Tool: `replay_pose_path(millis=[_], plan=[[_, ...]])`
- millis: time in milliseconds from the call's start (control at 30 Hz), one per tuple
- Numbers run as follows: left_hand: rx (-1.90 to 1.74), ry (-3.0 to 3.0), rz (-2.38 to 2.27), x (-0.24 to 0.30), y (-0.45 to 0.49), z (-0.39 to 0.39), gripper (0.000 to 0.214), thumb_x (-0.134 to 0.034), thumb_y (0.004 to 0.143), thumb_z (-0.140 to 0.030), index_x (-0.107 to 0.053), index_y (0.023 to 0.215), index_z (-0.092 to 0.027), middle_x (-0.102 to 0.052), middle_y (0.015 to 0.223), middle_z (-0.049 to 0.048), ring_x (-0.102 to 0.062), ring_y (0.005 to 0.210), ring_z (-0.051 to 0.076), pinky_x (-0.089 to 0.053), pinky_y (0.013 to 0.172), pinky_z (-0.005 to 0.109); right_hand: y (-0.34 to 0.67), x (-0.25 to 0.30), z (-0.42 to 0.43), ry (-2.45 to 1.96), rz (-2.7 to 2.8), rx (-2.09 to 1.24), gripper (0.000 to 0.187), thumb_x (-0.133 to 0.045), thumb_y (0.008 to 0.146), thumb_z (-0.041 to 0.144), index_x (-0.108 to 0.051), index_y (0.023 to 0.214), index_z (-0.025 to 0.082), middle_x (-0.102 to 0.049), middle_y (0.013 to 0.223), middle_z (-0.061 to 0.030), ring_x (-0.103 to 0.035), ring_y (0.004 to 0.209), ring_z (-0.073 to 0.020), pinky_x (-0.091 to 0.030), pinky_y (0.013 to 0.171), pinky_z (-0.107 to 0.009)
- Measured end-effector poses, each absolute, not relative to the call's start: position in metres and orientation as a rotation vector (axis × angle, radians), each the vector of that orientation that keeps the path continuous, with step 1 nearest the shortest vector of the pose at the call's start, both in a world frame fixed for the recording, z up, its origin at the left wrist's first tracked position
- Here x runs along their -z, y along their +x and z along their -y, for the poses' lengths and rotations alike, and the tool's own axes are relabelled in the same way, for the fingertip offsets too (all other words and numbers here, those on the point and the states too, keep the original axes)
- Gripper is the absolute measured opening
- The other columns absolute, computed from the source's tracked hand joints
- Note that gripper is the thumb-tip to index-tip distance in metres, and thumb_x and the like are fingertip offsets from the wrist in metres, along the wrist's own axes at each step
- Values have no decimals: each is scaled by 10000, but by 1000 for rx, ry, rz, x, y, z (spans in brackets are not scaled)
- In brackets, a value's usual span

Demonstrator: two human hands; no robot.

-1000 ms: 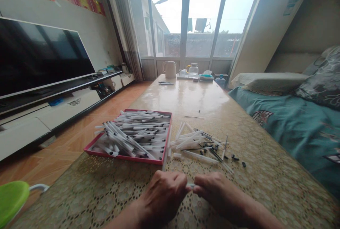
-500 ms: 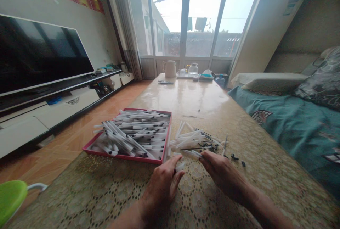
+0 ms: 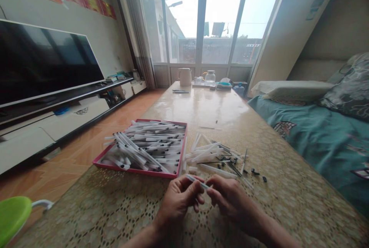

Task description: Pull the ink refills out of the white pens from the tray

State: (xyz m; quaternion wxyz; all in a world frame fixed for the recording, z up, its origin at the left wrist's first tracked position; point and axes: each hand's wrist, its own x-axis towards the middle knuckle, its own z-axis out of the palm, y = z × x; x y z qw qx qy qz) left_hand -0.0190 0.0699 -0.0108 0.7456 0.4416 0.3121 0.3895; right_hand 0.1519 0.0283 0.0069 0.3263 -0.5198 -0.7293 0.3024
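Observation:
My left hand and my right hand meet low over the table, both pinched on one thin white pen barrel held between them. Just beyond my fingers lies a loose heap of white pen barrels with thin refills and small black caps scattered to its right. A red shallow tray to the left of the heap is piled with several assembled white pens.
A lace-patterned cover lies over the near half of the table. A white jug, glass pot and tray stand at the far end. A teal sofa runs along the right, a TV on a low stand along the left, a green stool at lower left.
Half a second ago my hands reached out to the loose heap. They have drawn back together toward me, now holding a pen barrel between them.

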Motion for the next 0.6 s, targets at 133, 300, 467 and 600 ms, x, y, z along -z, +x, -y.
replay_pose_path(millis=[133,300,467,600], plan=[[-1024,803,-729,2,-26,-75,227,-719,685,-298,-660,794,-109,-633,630,17,-565,486,80,-427,409,150,167,-2,-31,-1397,1599,-995,468,-290,923,469,-501,624,177,-503,515,23,-456,443,-94,-341,445,-200],[-1054,747,-756,-6,-30,-76,245,-758,633,-296,-664,748,-102,-648,616,24,-577,482,86,-447,426,157,175,2,-32,-1363,1500,-1133,449,-347,891,518,-535,692,163,-478,520,36,-396,425,-77,-299,413,-192],[-1049,775,-755,-4,-29,-75,242,-758,634,-294,-660,747,-103,-654,613,27,-589,486,93,-462,444,170,171,-1,-30,-1383,1580,-1085,418,-388,875,508,-527,672,170,-481,520,40,-394,408,-71,-304,396,-187],[-1047,765,-769,-1,-29,-75,244,-755,641,-293,-654,757,-104,-660,616,28,-600,496,98,-472,455,172,170,-2,-30,-1393,1553,-1055,366,-438,865,465,-501,650,176,-516,529,33,-448,407,-76,-353,402,-186]])
